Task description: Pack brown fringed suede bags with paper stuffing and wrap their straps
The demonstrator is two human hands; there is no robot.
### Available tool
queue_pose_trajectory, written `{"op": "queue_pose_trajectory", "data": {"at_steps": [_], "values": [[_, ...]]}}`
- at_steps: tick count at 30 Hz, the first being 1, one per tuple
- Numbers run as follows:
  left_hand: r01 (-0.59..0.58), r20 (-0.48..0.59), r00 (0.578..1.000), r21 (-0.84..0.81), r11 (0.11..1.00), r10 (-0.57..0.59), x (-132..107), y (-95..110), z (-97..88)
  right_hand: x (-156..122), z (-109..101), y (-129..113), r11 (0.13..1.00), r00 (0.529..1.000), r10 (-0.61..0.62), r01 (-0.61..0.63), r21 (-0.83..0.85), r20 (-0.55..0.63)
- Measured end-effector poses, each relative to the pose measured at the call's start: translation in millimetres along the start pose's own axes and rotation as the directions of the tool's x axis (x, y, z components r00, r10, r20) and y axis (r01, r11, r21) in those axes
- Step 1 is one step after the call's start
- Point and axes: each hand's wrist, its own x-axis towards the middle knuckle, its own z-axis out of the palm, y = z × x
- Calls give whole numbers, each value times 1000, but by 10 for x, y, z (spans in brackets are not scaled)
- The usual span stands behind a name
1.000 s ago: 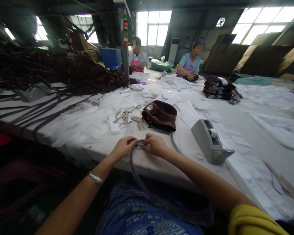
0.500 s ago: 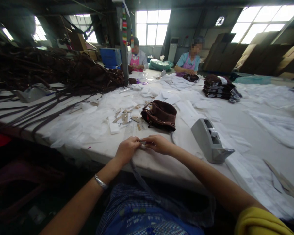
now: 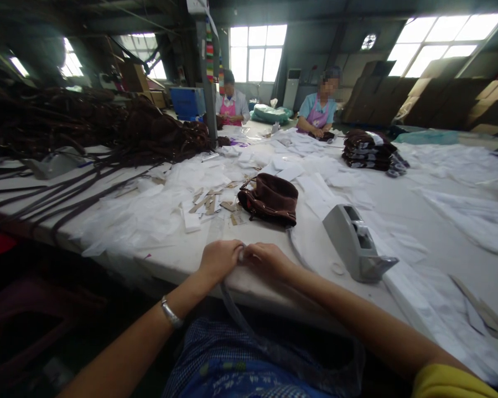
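Both hands meet at the table's near edge, closed on a long grey-looking strap that seems wrapped in clear film. My left hand pinches it from the left, and my right hand presses its fingers against the same spot. Below the left hand the strap hangs in a loop over my lap. Just beyond the hands sits a dark brown bag, with a strap running from its lower right side toward the table edge. A grey tape dispenser stands right of the bag.
White paper and thin plastic sheets cover much of the table. Card scraps lie left of the bag. Brown straps and goods are heaped at left, and folded brown bags are stacked at right. Two people work across the table.
My hands have come closer together and slightly nearer to me, their fingers now bunched around the strap. The view has tilted up a little; the bag stays put.
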Motion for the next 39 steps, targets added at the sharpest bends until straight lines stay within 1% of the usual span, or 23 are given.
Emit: {"op": "queue_pose_trajectory", "data": {"at_steps": [2,4,6,8,9,10,12,14,15,16,18,20,22,24,26,27,29,31,33,35,36,37,39], "values": [[62,19,998,-22,998,-61,-8,49,-27,-22,31,-30,999,1000,15,-15,30,-7],[96,48,994,-59,994,-94,4,59,-52,-23,16,-44,995,999,11,-8,102,-30],[101,78,993,-109,989,-93,25,42,-64,-1,-42,-47,991,994,6,9,135,-111],[83,102,993,-166,983,-67,54,9,-64,43,-129,-45,996,984,-20,34,81,-177],[69,113,992,-194,978,-48,71,-12,-62,72,-177,-44,998,985,-41,47,30,-165],[53,122,992,-223,973,-26,90,-38,-60,105,-226,-41,998,991,-63,61,-21,-116],[16,141,990,-282,959,25,135,-99,-62,177,-320,-27,990,994,-96,101,-96,47],[-30,165,982,-343,939,92,185,-168,-78,246,-400,6,976,970,-144,172,-136,194],[-55,177,976,-370,927,128,209,-200,-88,277,-430,29,964,952,-183,223,-148,245],[-78,187,969,-393,916,163,233,-227,-98,304,-451,55,947,933,-227,278,-160,279],[-114,195,958,-420,900,212,270,-259,-110,341,-460,110,908,901,-304,372,-192,311],[-126,182,958,-422,898,220,290,-261,-102,350,-426,154,883,893,-338,410,-228,297],[-108,144,973,-399,910,179,286,-245,-79,332,-362,177,877,902,-344,408,-254,261],[-56,82,993,-353,934,91,255,-226,-54,294,-292,173,877,913,-340,394,-275,225],[22,30,999,-299,954,-14,205,-214,-37,249,-230,134,878,927,-321,367,-306,192],[59,22,998,-277,959,-55,179,-210,-31,228,-201,100,879,936,-305,349,-325,178],[109,44,994,-251,962,-101,133,-204,-25,192,-144,4,884,957,-247,288,-369,153],[121,82,991,-250,961,-103,104,-205,-20,170,-83,-115,891,980,-153,193,-411,129],[108,112,990,-268,957,-81,96,-221,-17,159,-28,-226,890,994,-51,88,-447,95],[82,145,989,-292,953,-41,110,-254,-19,153,-7,-293,890,997,2,30,-455,71],[62,162,987,-307,950,-12,125,-272,-22,149,-17,-303,902,996,-14,48,-428,83],[35,179,984,-322,946,24,145,-290,-29,144,-44,-294,922,992,-58,95,-376,109],[-38,212,970,-358,933,121,206,-311,-48,132,-146,-234,945,968,-190,225,-239,161]]}}
